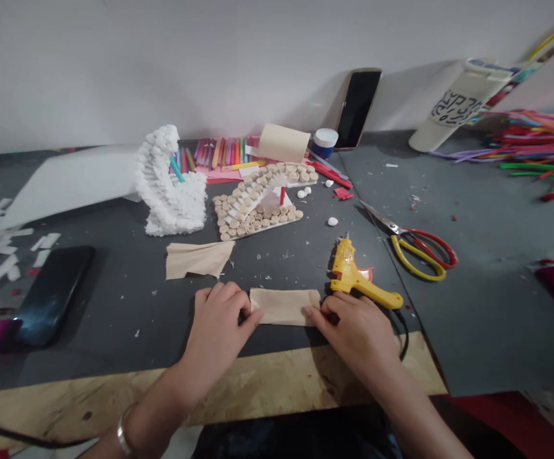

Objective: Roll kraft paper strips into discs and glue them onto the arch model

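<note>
A small beige strip of paper [284, 306] lies flat on the dark grey mat near the front edge. My left hand [217, 328] pinches its left end, fingers curled closed on it. My right hand [356, 331] presses and pinches the right end, fingers bent. A yellow glue gun [353, 277] lies just beyond my right hand, touching nothing I hold. A second, torn beige piece [197, 259] rests a little farther back on the left.
Behind stand a white fluffy model [169, 191], a spiral staircase of wooden discs [257, 204], coloured sticks, a beige roll [284, 143] and a propped phone [357, 108]. Scissors [415, 245] lie right, another phone [51, 293] left. Bare chipboard [277, 389] edges the front.
</note>
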The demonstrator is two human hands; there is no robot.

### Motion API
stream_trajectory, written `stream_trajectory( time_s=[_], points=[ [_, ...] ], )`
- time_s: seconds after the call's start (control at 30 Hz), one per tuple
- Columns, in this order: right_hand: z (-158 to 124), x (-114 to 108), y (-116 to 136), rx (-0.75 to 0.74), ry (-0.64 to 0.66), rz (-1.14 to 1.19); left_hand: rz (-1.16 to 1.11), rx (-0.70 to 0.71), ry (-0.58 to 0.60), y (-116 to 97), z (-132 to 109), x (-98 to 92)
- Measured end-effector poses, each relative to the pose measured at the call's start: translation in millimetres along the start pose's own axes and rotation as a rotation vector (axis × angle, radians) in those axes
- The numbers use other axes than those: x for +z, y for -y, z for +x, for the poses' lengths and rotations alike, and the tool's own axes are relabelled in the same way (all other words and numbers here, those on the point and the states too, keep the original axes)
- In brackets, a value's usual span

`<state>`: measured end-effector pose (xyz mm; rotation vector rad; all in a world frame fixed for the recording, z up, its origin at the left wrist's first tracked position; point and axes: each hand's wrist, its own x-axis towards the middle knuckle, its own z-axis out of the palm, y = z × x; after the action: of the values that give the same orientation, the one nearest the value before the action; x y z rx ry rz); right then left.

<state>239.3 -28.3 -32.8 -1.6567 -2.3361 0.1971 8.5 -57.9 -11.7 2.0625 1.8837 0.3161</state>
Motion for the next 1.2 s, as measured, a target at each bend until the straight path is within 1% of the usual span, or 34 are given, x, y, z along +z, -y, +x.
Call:
stream_trajectory(
  time_s=[0.07, 0.13, 0.2, 0.27, 0.33, 0.37, 0.43, 0.5, 0.57, 0.6, 0.67, 0.73, 0.8, 0.87, 0.9, 0.93, 0.97, 1.03, 1.07, 1.13, 1.2],
  points=[
    [1, -1, 1, -0.009, 0.002, -0.012, 0.0, -0.004, -0.007, 0, 1, -0.8],
    [1, -1, 1, -0.021, -0.005, -0.019, 0.029, 0.011, -0.061, -1, 2, -1.2],
    [0, 0, 1, -0.035, -0.026, -0.024, 0.088, 0.072, -0.123, -6, 5, -1.6],
    [0, 0, 1, -0.047, -0.045, -0.032, 0.154, 0.175, -0.125, -13, 11, -2.0],
    [-1, 1, 2, -0.054, -0.048, -0.036, 0.215, 0.271, -0.059, -21, 18, -2.4],
    [-1, 1, 2, -0.053, -0.044, -0.035, 0.242, 0.288, -0.017, -24, 23, -2.8],
    [-1, 1, 4, -0.047, -0.031, -0.031, 0.255, 0.274, 0.076, -28, 31, -3.9],
    [-2, 1, 5, -0.037, -0.018, -0.028, 0.206, 0.245, 0.16, -28, 39, -5.9],
    [-3, 1, 5, -0.029, 0.003, -0.009, 0.104, 0.238, 0.222, -26, 45, -9.3],
    [-4, 0, 3, -0.02, 0.019, 0.022, 0.036, 0.23, 0.233, -25, 47, -11.6],
    [-3, -5, -1, 0.02, 0.05, 0.176, -0.163, 0.159, 0.224, -23, 49, -16.9],
    [1, -15, -6, 0.091, 0.036, 0.429, -0.475, 0.021, 0.17, -23, 50, -22.0],
    [9, -28, -10, 0.172, -0.064, 0.686, -0.878, -0.137, 0.091, -24, 49, -24.5],
    [21, -40, -8, 0.225, -0.146, 0.877, -1.26, -0.252, 0.008, -27, 49, -22.5],
    [28, -43, -4, 0.227, -0.135, 0.951, -1.394, -0.291, -0.035, -28, 48, -19.6],
    [35, -44, 1, 0.212, -0.077, 1.01, -1.483, -0.314, -0.068, -29, 48, -15.8],
    [42, -43, 7, 0.179, 0.015, 1.052, -1.528, -0.322, -0.083, -31, 47, -11.2],
    [56, -33, 19, 0.104, 0.2, 1.107, -1.527, -0.287, -0.084, -32, 45, -1.6],
    [62, -26, 25, 0.083, 0.245, 1.144, -1.493, -0.267, -0.079, -32, 43, 2.5],
    [71, -11, 33, 0.082, 0.239, 1.256, -1.407, -0.239, -0.076, -31, 40, 7.7],
    [76, -2, 35, 0.114, 0.208, 1.343, -1.346, -0.219, -0.059, -29, 39, 8.6]
  ],
)
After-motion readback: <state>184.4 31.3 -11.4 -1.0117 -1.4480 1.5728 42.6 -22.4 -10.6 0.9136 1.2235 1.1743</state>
